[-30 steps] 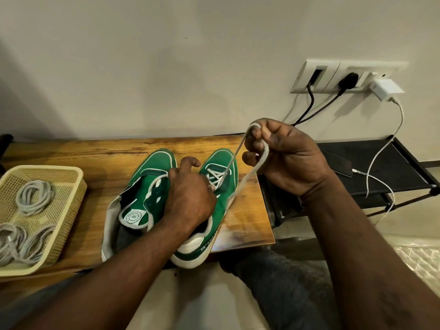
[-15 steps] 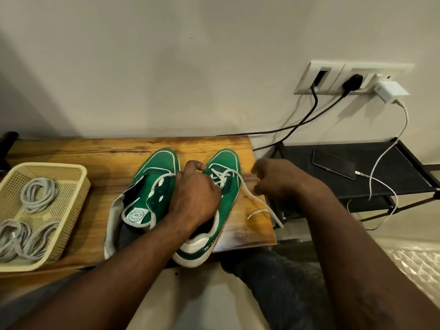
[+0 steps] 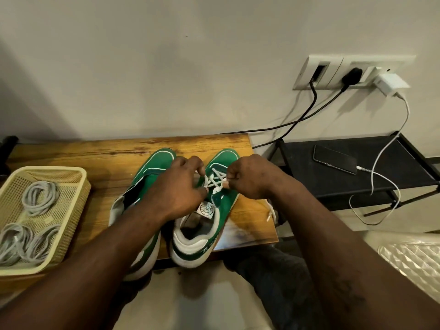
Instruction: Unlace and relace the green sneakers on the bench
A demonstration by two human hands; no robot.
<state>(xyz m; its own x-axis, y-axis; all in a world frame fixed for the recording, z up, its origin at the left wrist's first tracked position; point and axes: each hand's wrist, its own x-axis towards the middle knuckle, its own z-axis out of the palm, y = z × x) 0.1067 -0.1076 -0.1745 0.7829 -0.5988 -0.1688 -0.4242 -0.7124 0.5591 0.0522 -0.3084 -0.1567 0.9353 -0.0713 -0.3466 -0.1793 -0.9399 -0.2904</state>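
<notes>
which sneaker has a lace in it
The right sneaker, nearest the black rack: a white lace crisscrosses its front. The left sneaker shows none.

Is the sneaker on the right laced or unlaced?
Partly: the sneaker has white lace through front eyelets only; left hand and right hand pinch it.

**Off-task surroundings**

To your left: cream mesh basket (image 3: 51,169) holding coiled grey cords (image 3: 40,196). To your right: black rack (image 3: 392,177), dark phone (image 3: 335,159) flat on it, white cable (image 3: 407,110) running up to a white charger (image 3: 390,83) in the wall socket plate (image 3: 333,67). Black plug (image 3: 352,76) beside it.
</notes>
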